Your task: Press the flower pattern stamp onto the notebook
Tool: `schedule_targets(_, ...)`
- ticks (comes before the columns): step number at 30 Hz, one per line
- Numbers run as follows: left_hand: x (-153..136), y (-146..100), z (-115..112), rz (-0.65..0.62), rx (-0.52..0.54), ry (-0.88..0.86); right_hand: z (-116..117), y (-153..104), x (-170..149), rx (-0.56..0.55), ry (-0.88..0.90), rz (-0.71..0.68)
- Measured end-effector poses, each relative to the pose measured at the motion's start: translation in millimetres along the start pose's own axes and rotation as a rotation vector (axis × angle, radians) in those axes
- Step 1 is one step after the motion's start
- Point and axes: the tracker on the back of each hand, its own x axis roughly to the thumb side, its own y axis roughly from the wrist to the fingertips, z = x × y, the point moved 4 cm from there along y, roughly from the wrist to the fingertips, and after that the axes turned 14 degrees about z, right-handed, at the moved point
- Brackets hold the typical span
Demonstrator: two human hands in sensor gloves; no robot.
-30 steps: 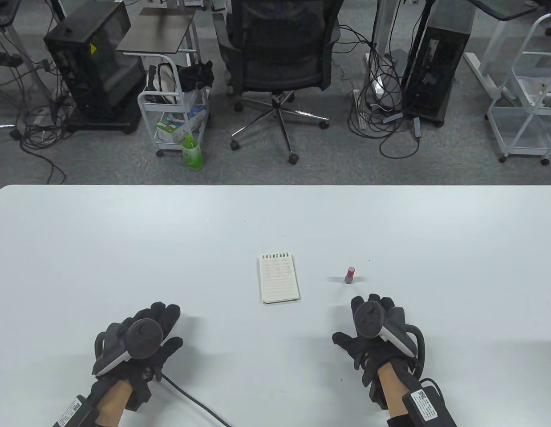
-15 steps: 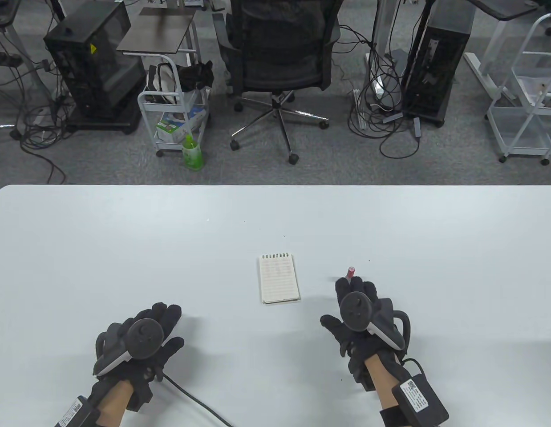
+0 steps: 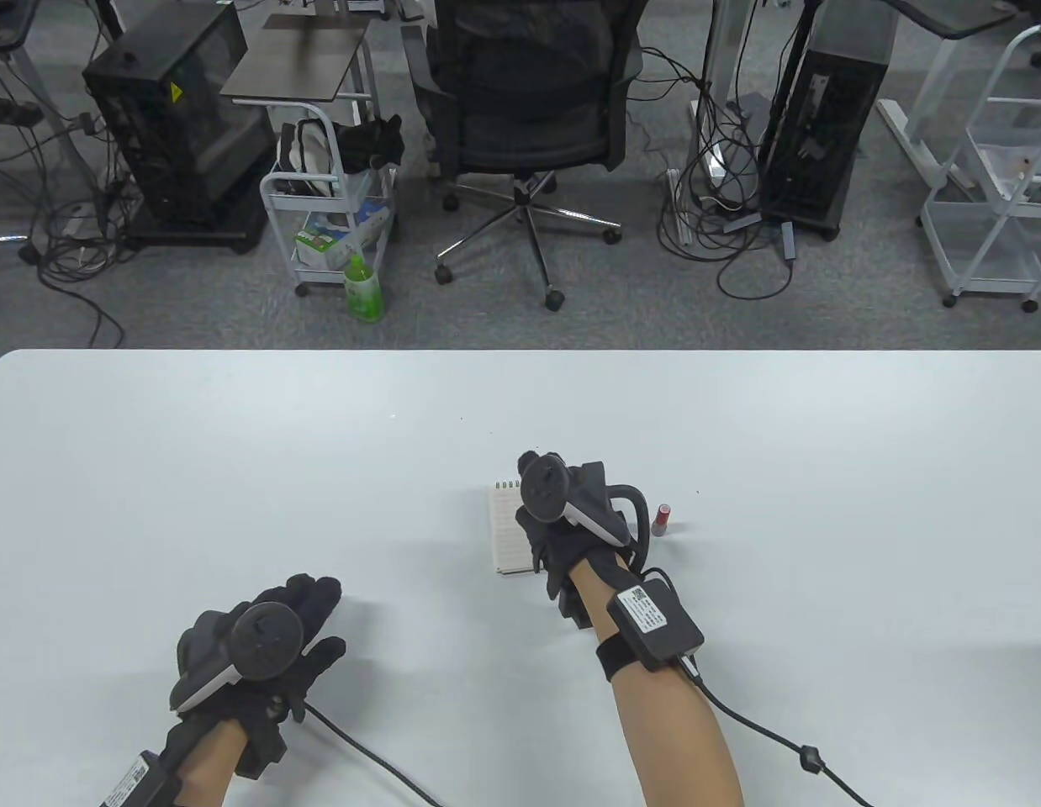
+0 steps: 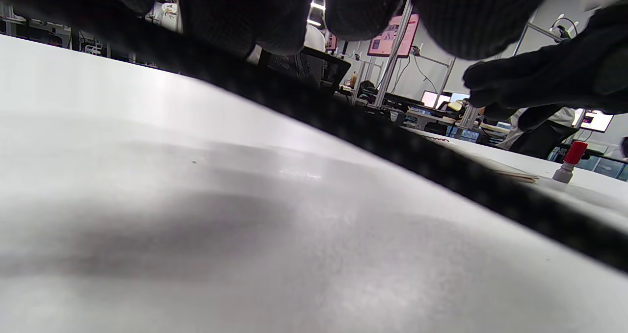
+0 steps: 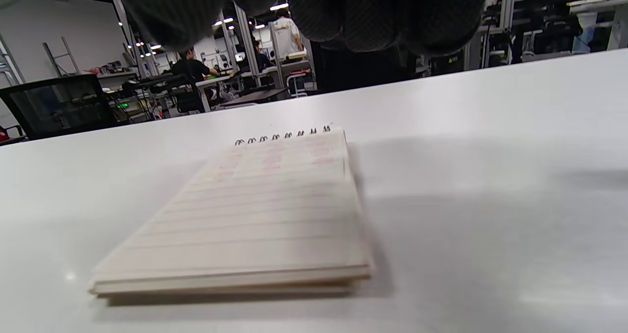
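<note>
A small spiral notebook (image 3: 508, 538) lies open on the white table (image 3: 235, 471), lined page up with faint pink marks near the spiral; it fills the right wrist view (image 5: 265, 210). The stamp (image 3: 662, 519), red cap on a grey base, stands upright on the table just right of the notebook, and also shows in the left wrist view (image 4: 569, 161). My right hand (image 3: 554, 504) is over the right part of the notebook and holds nothing; its fingers (image 5: 343, 14) hang above the page. My left hand (image 3: 306, 605) rests flat and empty on the table at the front left.
A black cable (image 3: 369, 756) runs from my left wrist to the front edge, and another (image 3: 781, 740) trails from my right forearm. An office chair (image 3: 529, 101) and carts stand beyond the table's far edge.
My right hand moved from near the stamp leftward and forward over the notebook. The stamp stays standing in place. My left hand has not moved.
</note>
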Motion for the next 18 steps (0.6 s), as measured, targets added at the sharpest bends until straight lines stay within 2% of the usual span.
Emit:
schedule_targets(7, -2.4, 1.7, -1.1, 0.007, -0.012, -0.011, 29.0, 42.4, 8.9, 0.203, -0.137, 0.083)
schedule_targets(12, -1.8, 1.1, -1.4, 0.007, -0.017, -0.005, 40.4, 56.6, -0.1, 0.307, -0.117, 0.109)
schedule_targets(14, -1.7, 1.4, -1.7, 0.006, -0.016, -0.005, 37.5, 58.8, -1.3, 0.280, -0.080, 0.101)
schedule_targets(18, -1.0, 2.7, -5.1, 0.006, -0.019, 0.002, 33.4, 57.5, 4.1, 0.205, -0.117, 0.056)
